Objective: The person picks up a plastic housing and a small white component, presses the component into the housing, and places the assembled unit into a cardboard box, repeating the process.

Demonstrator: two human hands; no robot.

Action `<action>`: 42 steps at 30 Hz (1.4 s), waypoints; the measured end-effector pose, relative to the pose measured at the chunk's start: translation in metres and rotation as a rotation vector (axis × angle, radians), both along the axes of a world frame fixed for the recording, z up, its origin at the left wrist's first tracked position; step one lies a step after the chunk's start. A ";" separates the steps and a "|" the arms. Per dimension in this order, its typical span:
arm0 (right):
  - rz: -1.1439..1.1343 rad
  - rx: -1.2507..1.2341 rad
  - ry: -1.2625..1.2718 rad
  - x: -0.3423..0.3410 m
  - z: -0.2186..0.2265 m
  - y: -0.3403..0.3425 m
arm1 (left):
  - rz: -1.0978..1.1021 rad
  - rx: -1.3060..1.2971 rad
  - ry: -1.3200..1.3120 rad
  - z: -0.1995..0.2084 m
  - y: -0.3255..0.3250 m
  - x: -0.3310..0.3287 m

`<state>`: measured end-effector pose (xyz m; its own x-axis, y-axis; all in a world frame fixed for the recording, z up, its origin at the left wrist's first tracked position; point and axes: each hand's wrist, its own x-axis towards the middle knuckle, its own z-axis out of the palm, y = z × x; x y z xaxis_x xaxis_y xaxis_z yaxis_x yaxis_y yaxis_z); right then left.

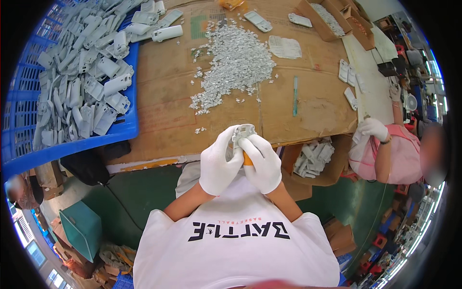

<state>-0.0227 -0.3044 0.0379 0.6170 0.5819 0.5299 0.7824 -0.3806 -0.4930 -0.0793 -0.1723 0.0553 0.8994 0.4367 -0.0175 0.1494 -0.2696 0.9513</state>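
Both my hands wear white gloves and meet just in front of the table's near edge. My left hand (pixel 217 166) is closed round a small grey-white plastic casing (pixel 246 129), held upright with its slotted end up. The fingers of my right hand (pixel 263 166) are closed against the same casing from the other side. Between the palms shows a bit of an orange thing (pixel 248 159); most of it is hidden by my right hand, and I cannot tell its kind. Beyond my hands, a wide heap of tiny silvery pieces (pixel 236 60) lies on the cardboard-covered table (pixel 168 106).
At left stands a blue plastic basket (pixel 129 126) piled with similar casings. A cardboard box (pixel 338 168) of casings sits below the table's right edge. Small part boxes (pixel 313 14) stand far right. A thin green strip (pixel 295 96) lies on the table. A co-worker's gloved hand (pixel 374 129) is at right.
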 end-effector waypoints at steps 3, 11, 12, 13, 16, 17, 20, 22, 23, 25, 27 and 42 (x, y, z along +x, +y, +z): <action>0.014 -0.038 0.004 -0.003 0.004 -0.007 | 0.024 0.164 -0.098 -0.002 -0.002 0.001; 0.090 -0.006 0.108 0.003 0.004 -0.023 | -0.119 0.058 0.014 -0.006 0.000 0.012; 0.127 0.023 0.130 0.006 0.002 -0.025 | -0.130 0.032 0.067 -0.004 -0.001 0.015; 0.156 -0.011 0.159 0.009 0.003 -0.028 | -0.142 0.038 0.055 -0.005 -0.001 0.016; 0.195 -0.044 0.257 0.020 0.006 -0.034 | -0.159 0.034 0.087 -0.010 -0.004 0.026; 0.187 -0.041 0.249 0.026 0.007 -0.035 | -0.163 0.059 0.094 -0.009 -0.007 0.032; 0.200 -0.039 0.269 0.048 0.004 -0.038 | -0.184 0.080 0.121 -0.017 -0.009 0.062; 0.087 -0.149 0.188 0.061 -0.006 -0.041 | -0.239 0.044 0.052 -0.027 -0.011 0.086; 0.018 -0.209 0.164 0.068 -0.010 -0.041 | -0.276 -0.009 0.006 -0.033 -0.009 0.097; 0.042 -0.073 0.176 0.102 -0.004 -0.045 | -0.316 -0.026 0.088 -0.026 -0.009 0.112; -0.191 -0.123 0.181 0.145 -0.014 -0.058 | -0.217 0.043 -0.075 -0.026 0.000 0.113; -0.228 -0.297 0.007 0.179 -0.035 -0.007 | 0.614 1.363 0.713 -0.047 0.239 0.104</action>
